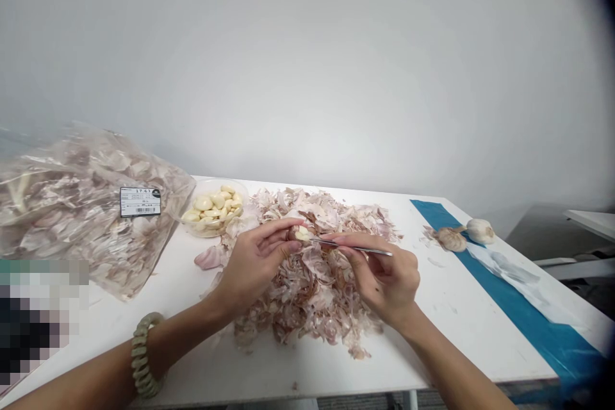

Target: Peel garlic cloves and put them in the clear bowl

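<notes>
My left hand pinches a garlic clove, its pale flesh partly bared and some brownish skin still around it. In my right hand is a thin metal tool, held like a pen; its tip touches the clove, and the exact kind of tool cannot be made out. Both hands are raised over a wide heap of garlic skins. Behind my left hand stands a clear round bowl with several peeled garlic cloves in it.
A clear plastic bag full of garlic skins, with a label, fills the left of the white table. Two garlic bulbs lie at the right by a blue strip and a thin white plastic bag. A wall rises behind.
</notes>
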Demonstrator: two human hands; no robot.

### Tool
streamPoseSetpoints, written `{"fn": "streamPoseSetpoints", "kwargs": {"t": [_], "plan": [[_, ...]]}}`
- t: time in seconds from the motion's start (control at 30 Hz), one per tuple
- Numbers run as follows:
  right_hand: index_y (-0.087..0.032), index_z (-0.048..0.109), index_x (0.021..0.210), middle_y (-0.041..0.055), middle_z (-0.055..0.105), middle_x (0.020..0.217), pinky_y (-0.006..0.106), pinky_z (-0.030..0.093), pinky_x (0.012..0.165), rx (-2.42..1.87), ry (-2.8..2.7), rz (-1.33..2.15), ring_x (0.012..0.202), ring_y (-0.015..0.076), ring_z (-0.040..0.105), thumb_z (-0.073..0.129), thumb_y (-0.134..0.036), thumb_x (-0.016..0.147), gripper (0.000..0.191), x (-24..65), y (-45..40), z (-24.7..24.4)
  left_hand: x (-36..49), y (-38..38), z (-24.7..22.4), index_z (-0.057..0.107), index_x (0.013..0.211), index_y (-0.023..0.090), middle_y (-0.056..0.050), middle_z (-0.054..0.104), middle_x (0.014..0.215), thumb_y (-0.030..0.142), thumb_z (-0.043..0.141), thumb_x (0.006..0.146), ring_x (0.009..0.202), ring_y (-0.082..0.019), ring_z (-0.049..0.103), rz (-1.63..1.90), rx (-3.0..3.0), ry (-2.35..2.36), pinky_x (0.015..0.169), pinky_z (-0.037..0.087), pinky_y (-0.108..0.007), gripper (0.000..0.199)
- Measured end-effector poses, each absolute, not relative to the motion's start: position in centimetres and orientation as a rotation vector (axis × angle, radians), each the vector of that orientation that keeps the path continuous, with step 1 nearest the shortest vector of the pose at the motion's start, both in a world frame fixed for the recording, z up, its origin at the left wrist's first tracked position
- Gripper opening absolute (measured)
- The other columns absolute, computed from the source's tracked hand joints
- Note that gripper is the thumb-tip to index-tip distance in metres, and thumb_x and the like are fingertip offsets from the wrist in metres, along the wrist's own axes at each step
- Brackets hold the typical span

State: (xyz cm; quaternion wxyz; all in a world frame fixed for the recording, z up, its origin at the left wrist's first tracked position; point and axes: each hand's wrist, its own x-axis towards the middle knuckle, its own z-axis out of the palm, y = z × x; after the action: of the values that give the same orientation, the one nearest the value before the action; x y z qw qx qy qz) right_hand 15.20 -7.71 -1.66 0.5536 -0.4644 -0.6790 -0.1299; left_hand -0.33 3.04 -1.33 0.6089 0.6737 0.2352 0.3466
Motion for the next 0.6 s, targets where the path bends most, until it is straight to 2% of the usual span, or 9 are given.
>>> {"fn": "streamPoseSetpoints", "kwargs": {"t": [0.23,0.47,0.6], "plan": [[-0.022,0.059,0.107,0.0018,0.072,0.093,0.03,0.062,0.072,-1.114,-1.597,-0.356,0.087,0.0171,0.07,0.055,0.005,0.077,0.041,15.31,-7.81,-1.68,-0.17,3.19,-1.48,0.066,0.104,0.023,-0.003,0.07,0.109,0.028,0.069,0.076,0.091,-0.014,0.066,0.731,1.33,0.483,0.08,0.052,-0.021,0.028],[-0.022,0.06,0.107,0.0016,0.073,0.092,0.028,0.061,0.072,-1.123,-1.62,-0.356,0.086,0.0168,0.07,0.055,0.004,0.077,0.04,15.3,-7.73,-1.62,-0.04,3.51,-1.78,0.065,0.104,0.021,-0.001,0.071,0.09,0.027,0.072,0.074,0.083,-0.012,0.065,0.732,1.201,0.461,0.077,0.051,-0.02,0.031],[-0.021,0.06,0.105,0.0016,0.073,0.09,0.026,0.06,0.073,-1.127,-1.641,-0.371,0.085,0.0154,0.07,0.056,0.005,0.077,0.039,15.17,-7.7,-1.49,0.09,3.81,-1.87,0.064,0.105,0.02,-0.001,0.07,0.089,0.025,0.073,0.073,0.081,-0.01,0.064,0.727,1.118,0.462,0.08,0.05,-0.02,0.033]]}}
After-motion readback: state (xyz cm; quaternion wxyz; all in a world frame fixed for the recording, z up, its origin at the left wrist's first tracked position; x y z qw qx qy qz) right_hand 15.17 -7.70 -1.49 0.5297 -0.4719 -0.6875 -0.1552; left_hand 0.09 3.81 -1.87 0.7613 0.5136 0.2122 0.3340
